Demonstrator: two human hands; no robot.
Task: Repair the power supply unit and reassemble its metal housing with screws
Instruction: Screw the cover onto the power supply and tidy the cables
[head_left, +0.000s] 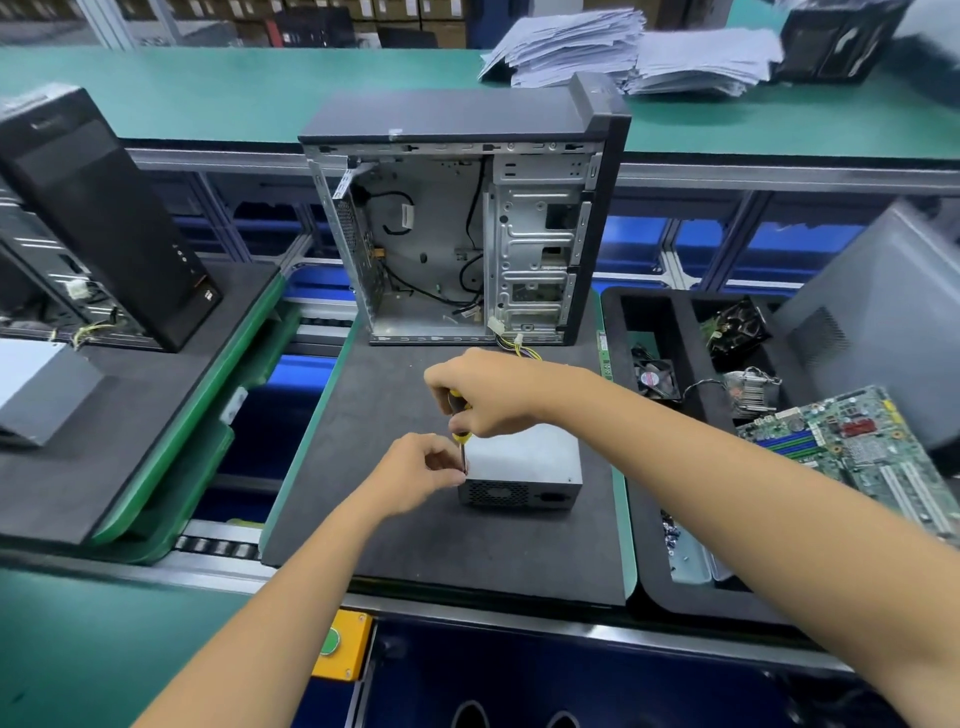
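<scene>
- The PSU (524, 467) lies on the black mat (395, 525) just below frame centre, housing closed, fan grille facing the person.
- Step in hand, by the look of it: driving a screw into the housing's upper left corner, at the box's 9 o'clock edge.
- The right hand (488, 392) is curled tight round the yellow-handled screwdriver (460, 415), held upright at the box's 11 o'clock.
- The left hand (415, 470), fingers pinched together at the shaft tip, steadies it; whether it also holds a screw cannot be told.
- Next move likely needs the tip seated square, downward pressure, and turning without slipping.
- An open PC case (467, 223) stands at 12 o'clock; a motherboard (852, 447) lies at 3 o'clock.
</scene>
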